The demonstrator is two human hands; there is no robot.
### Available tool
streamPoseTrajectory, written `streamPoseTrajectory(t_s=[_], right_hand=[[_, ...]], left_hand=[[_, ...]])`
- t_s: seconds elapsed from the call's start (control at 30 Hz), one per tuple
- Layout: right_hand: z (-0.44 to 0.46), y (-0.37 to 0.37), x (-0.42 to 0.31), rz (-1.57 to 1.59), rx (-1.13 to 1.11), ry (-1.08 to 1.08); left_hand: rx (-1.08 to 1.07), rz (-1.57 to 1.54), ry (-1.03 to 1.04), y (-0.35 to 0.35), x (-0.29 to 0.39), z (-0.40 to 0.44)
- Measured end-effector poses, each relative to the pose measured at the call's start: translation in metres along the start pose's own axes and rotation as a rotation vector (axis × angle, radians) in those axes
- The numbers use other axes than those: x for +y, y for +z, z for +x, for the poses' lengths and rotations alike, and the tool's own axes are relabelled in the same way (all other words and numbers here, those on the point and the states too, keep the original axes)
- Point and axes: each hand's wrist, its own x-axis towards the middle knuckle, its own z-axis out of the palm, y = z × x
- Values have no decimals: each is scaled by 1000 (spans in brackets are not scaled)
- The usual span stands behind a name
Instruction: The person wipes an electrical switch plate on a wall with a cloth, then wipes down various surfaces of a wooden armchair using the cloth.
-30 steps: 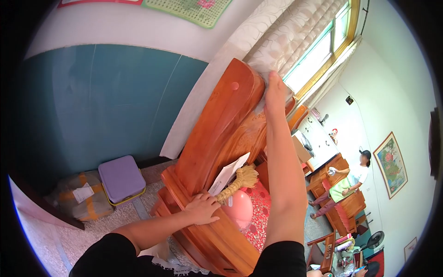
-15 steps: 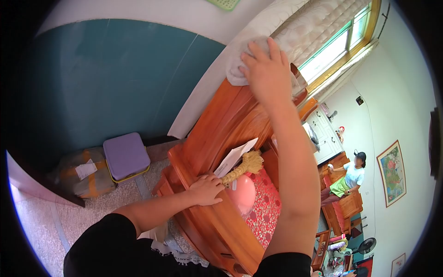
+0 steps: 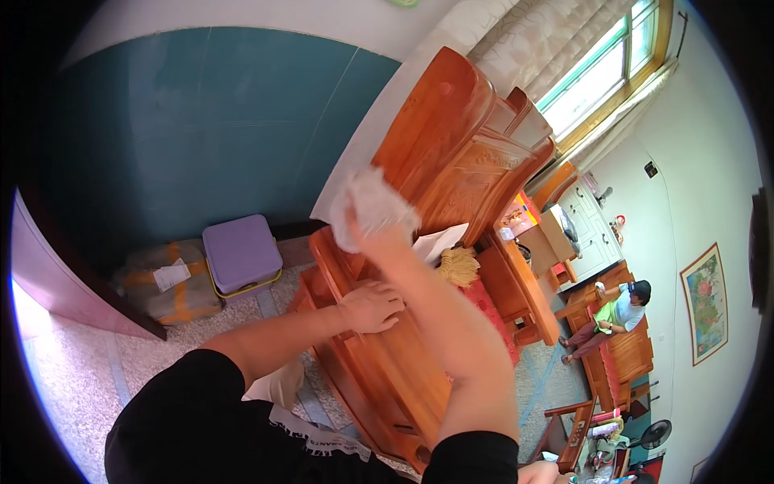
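My left hand lies with its fingers spread on the flat wooden armrest of a carved wooden bench. My right hand has a whitish cloth under its fingers, blurred by motion, at the lower outer edge of the bench's tall backrest. Behind my right forearm, a straw-coloured bundle and a white paper rest on the bench by a red patterned seat cover.
A purple-lidded box and a taped package stand on the floor at left. Another person is by a wooden bench at right. A black fan stands at lower right.
My right hand has moved with the cloth from the top of the backrest down to its lower left edge. My left hand stays on the armrest. The view has shifted.
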Motion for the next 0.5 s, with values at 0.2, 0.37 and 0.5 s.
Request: streamPoseTrajectory(t_s=[0.2,0.37,0.5], right_hand=[[73,-47,47,-244,371,35],[17,12,31,34,428,159],[-80,78,1,95,146,230]], left_hand=[[95,-24,-16,2,1,-1],[245,-42,80,-4,1,-7],[342,-6,197,2,-3,-9]])
